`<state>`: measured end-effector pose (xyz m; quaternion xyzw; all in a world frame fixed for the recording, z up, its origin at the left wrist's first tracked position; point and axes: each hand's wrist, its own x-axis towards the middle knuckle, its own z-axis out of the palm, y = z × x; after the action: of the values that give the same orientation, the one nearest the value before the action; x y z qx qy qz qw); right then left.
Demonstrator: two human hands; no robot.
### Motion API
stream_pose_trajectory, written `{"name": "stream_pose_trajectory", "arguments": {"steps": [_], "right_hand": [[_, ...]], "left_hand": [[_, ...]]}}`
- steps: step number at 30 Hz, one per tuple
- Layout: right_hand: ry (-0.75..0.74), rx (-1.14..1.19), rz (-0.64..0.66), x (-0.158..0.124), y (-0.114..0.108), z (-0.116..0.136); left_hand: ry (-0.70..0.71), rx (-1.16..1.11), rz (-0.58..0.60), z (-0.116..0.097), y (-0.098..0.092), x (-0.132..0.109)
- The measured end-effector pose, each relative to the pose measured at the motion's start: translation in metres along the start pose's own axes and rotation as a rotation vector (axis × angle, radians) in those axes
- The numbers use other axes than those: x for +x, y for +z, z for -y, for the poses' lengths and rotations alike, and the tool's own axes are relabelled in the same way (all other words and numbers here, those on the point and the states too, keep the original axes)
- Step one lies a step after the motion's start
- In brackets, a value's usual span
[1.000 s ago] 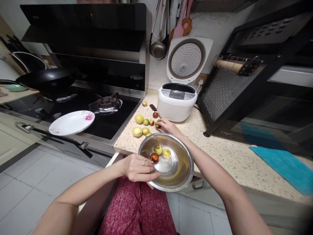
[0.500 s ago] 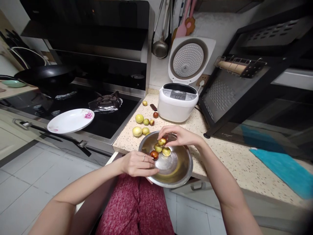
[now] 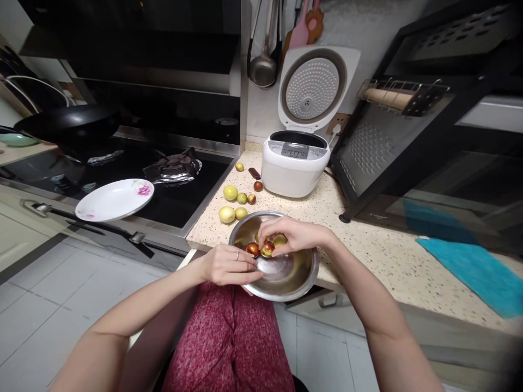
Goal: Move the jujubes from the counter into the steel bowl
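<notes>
A metal bowl [image 3: 294, 277] rests at the counter's front edge, partly over my lap. Over its left rim, my left hand [image 3: 232, 265] touches a red-brown jujube [image 3: 252, 249] with curled fingers. Inside the bowl my right hand [image 3: 281, 235] pinches a jujube mottled red and yellow [image 3: 267, 249] between thumb and fingers. Behind it a greenish fruit [image 3: 279, 241] shows, partly covered by the hand. On the counter left of the bowl lie several more fruits, among them a yellow one [image 3: 226, 214] and a green one [image 3: 230, 193].
An open white rice cooker [image 3: 292, 171] stands behind the bowl. A flowered plate [image 3: 116, 200] sits at the stove's front edge, a black wok [image 3: 73, 122] on the far burner. At right are a black oven [image 3: 449, 190] and a blue cloth [image 3: 469, 275].
My right hand has lowered the mottled jujube and brought it left, beside the red-brown one at my left hand. The whole view has shifted slightly.
</notes>
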<state>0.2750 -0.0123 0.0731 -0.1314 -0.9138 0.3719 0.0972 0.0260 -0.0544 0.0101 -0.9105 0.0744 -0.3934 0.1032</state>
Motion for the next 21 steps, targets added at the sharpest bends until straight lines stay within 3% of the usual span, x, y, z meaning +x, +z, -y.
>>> {"name": "stream_pose_trajectory", "arguments": {"steps": [9, 14, 16, 21], "right_hand": [[-0.011, -0.081, -0.010, 0.001, 0.002, -0.001], [0.024, 0.013, -0.052, -0.001, -0.005, -0.002], [0.050, 0.031, -0.170, -0.004, -0.008, -0.005], [0.116, -0.142, -0.615, -0.008, -0.014, -0.033]], "left_hand": [[-0.001, 0.004, 0.008, 0.000, -0.001, 0.000], [0.005, -0.014, -0.001, 0.001, 0.001, -0.001], [0.006, -0.016, -0.015, 0.001, 0.003, -0.001], [0.006, 0.020, -0.069, 0.000, 0.008, -0.002]]}}
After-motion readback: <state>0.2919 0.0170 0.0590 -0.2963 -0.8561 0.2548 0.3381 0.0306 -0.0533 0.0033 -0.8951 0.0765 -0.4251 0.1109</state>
